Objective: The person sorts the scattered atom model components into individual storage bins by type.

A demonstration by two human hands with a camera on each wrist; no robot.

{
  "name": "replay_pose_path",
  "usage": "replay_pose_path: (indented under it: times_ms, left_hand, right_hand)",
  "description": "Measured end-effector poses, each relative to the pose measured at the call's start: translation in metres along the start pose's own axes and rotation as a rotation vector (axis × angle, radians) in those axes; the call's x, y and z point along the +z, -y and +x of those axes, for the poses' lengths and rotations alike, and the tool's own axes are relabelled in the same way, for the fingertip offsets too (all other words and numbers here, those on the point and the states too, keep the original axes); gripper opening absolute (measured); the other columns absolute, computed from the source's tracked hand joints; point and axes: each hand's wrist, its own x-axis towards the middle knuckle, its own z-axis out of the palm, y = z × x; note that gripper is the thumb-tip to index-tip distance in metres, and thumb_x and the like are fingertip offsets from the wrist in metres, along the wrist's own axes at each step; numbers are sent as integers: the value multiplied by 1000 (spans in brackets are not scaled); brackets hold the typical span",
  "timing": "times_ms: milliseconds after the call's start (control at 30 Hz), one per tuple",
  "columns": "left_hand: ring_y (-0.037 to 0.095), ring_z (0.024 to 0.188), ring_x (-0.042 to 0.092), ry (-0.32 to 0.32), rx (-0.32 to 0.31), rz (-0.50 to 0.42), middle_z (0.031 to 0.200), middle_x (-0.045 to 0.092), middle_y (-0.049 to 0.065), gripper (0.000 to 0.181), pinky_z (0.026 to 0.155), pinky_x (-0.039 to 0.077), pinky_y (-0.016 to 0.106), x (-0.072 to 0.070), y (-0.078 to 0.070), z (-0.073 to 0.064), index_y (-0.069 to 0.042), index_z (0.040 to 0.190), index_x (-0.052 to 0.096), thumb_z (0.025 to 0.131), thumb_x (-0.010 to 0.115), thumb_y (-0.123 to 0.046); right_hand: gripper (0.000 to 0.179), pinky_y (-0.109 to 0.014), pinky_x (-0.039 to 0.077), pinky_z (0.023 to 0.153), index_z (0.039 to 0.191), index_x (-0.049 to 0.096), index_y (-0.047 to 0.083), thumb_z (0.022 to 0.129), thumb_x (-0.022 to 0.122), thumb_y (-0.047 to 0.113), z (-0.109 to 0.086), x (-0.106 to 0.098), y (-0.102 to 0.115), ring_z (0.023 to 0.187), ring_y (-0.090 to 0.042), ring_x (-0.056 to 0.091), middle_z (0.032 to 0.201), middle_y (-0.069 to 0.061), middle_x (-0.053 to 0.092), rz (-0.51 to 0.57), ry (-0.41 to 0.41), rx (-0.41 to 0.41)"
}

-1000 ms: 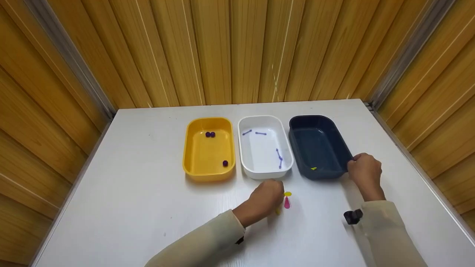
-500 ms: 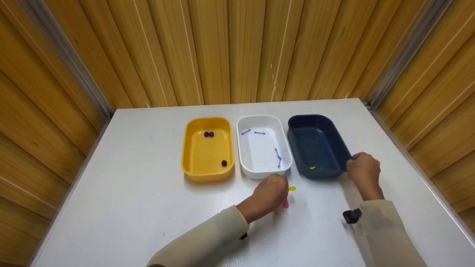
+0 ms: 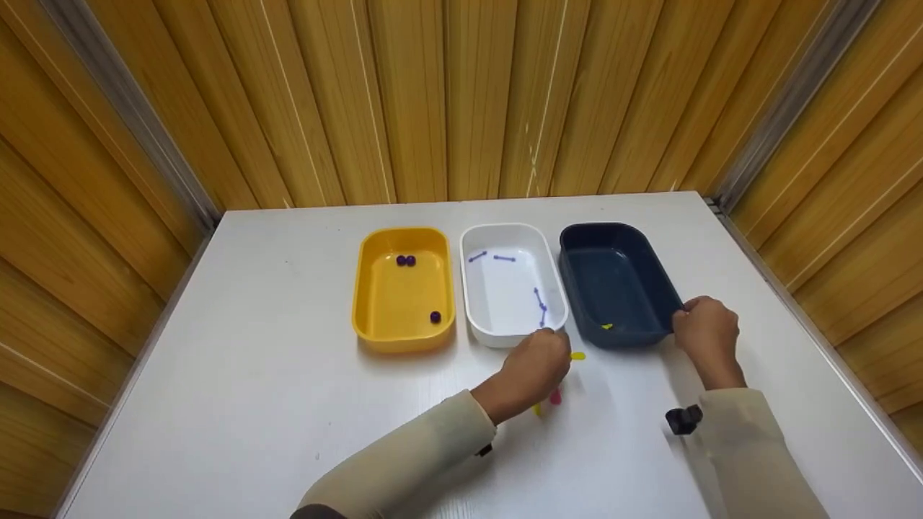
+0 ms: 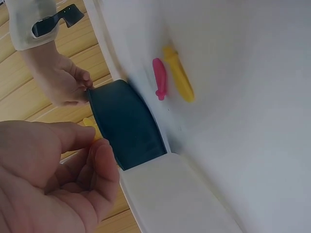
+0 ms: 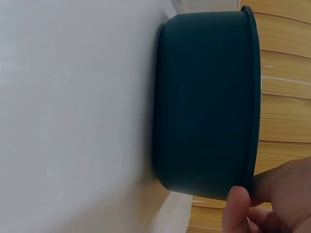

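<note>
In the head view my left hand (image 3: 535,366) is in front of the white tray (image 3: 479,317). Thumb and forefinger pinch a small yellow plastic piece (image 4: 89,123), whose rounded end sticks out toward the dark blue tray (image 3: 613,281). Below this hand, a pink elongated piece (image 4: 160,78) and another yellow elongated piece (image 4: 179,75) lie side by side on the table; the hand partly hides both in the head view. My right hand (image 3: 708,335) grips the dark blue tray's near right corner, thumb and fingers at its rim. A yellow bit (image 3: 607,326) lies inside that tray.
Left of the white tray stands a yellow tray (image 3: 404,306) holding dark purple beads (image 3: 435,317). Several thin purple sticks (image 3: 505,258) with knobbed ends lie in the white tray. Wood-look panels (image 3: 476,101) enclose the white table (image 3: 274,360) at the back and sides.
My left hand has moved right and slightly forward with the yellow piece, closer to the dark blue tray. The right hand keeps its grip on the tray corner.
</note>
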Motion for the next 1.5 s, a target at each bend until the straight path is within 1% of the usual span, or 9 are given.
replay_pose_path:
  times_ms: [100, 267, 433, 533, 767, 1000, 1300, 1500]
  left_hand:
    - [8, 67, 57, 5, -10, -11, 81, 67, 3, 10, 61, 53, 16, 0, -2, 4, -5, 96, 68, 99, 62, -13]
    - [8, 70, 58, 30, -55, -58, 84, 68, 3, 9, 63, 53, 16, 1, -4, 9, -6, 97, 69, 98, 63, -12]
    - [8, 77, 63, 38, -58, -55, 88, 71, 3, 13, 68, 55, 13, 0, -9, 14, -5, 103, 71, 100, 62, -15]
    - [7, 79, 65, 44, -60, -53, 89, 71, 3, 14, 68, 55, 13, -1, -11, 17, -6, 105, 71, 100, 62, -16]
    - [8, 80, 69, 10, -81, 10, 89, 72, 2, 15, 68, 56, 13, -1, -16, 21, -7, 103, 72, 100, 64, -20]
    - [8, 80, 67, 23, -114, -33, 89, 70, 3, 16, 67, 56, 15, -1, -18, 24, -7, 103, 70, 100, 62, -20]
    - [6, 81, 64, 25, -102, -72, 93, 71, 3, 15, 71, 56, 15, -3, -19, 29, -7, 106, 70, 102, 60, -17]
    - [6, 80, 62, 26, -97, -97, 96, 71, 3, 15, 71, 55, 15, -2, -19, 32, -7, 109, 69, 102, 60, -17]
  right_hand:
    - [40, -63, 46, 92, 114, 64, -18, 93, 47, 11, 0, 0, 0, 107, -58, 58, 115, -38, 66, -1, -3, 5]
    - [39, -63, 46, 92, 113, 64, -18, 93, 48, 10, 1, 1, -1, 107, -58, 58, 114, -38, 66, 4, -9, 4]
    - [39, -62, 47, 90, 113, 65, -18, 92, 48, 10, 1, 2, -1, 105, -57, 58, 113, -38, 66, 14, -14, 5]
    - [39, -62, 47, 89, 113, 64, -18, 93, 48, 11, 1, 2, 0, 105, -57, 58, 113, -38, 66, 20, -15, 5]
    - [40, -62, 48, 90, 114, 64, -19, 93, 46, 10, 1, 1, 2, 104, -57, 60, 109, -37, 68, 31, 0, -12]
    - [39, -59, 48, 87, 115, 63, -19, 94, 48, 10, 1, 0, 0, 103, -56, 60, 107, -36, 69, 24, 25, 23]
    - [40, -59, 48, 89, 117, 62, -20, 94, 48, 10, 1, -1, 1, 103, -57, 59, 103, -35, 70, 8, 38, 19]
    - [39, -60, 48, 89, 115, 63, -19, 93, 49, 10, 0, -1, -1, 105, -57, 59, 110, -37, 67, 1, 27, 20]
